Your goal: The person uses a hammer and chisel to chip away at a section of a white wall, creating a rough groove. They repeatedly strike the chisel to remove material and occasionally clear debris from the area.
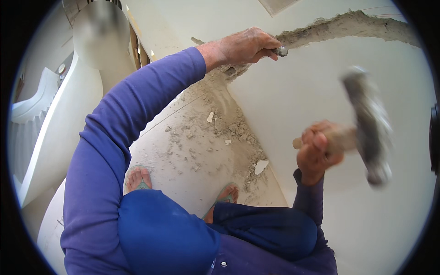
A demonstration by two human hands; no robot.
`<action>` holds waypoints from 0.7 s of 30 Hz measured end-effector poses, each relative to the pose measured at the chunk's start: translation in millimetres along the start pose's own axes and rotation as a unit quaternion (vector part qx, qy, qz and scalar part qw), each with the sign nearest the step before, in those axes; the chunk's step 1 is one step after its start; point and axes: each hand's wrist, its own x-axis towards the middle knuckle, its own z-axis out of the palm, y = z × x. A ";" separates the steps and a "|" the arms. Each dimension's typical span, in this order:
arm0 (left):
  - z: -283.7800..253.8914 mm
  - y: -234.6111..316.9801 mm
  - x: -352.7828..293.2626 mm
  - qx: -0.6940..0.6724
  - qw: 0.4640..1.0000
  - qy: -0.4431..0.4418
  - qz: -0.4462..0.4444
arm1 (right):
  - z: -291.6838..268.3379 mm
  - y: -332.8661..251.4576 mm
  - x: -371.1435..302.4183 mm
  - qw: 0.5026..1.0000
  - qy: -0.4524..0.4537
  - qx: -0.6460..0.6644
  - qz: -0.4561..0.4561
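My left hand (250,46) is closed around a metal chisel (282,51), its battered end poking out past the thumb; the rest is hidden in the fist and behind it. That hand is at the left part of a rough groove (316,35) cut into the white wall (293,87). My right hand (320,149) grips a hammer (366,121) by its short wooden handle. The heavy steel head is raised in front of the wall, apart from the chisel and smeared by motion.
Grey rubble and dust (238,130) lie on the pale floor (165,156) along the wall's foot, with a white flake (261,167) among them. My feet stand nearby in green flip-flops (224,198). A smooth white curved object (73,105) stands at the left.
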 end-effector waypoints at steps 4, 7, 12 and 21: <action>3.5 -6.5 -5.0 0.010 1.000 -0.013 0.010 | 5.5 -2.1 7.4 0.969 -0.150 -0.105 0.164; 3.0 -5.4 -7.3 0.004 1.000 0.007 0.022 | -13.0 -15.4 -3.1 0.988 -0.059 0.018 0.141; 4.6 -9.2 0.0 -0.011 1.000 0.007 0.018 | 3.5 -6.4 -8.6 0.977 0.081 0.195 -0.001; -7.1 -5.0 -6.4 0.015 1.000 -0.018 -0.013 | -15.3 -21.7 9.3 0.985 -0.003 0.088 0.148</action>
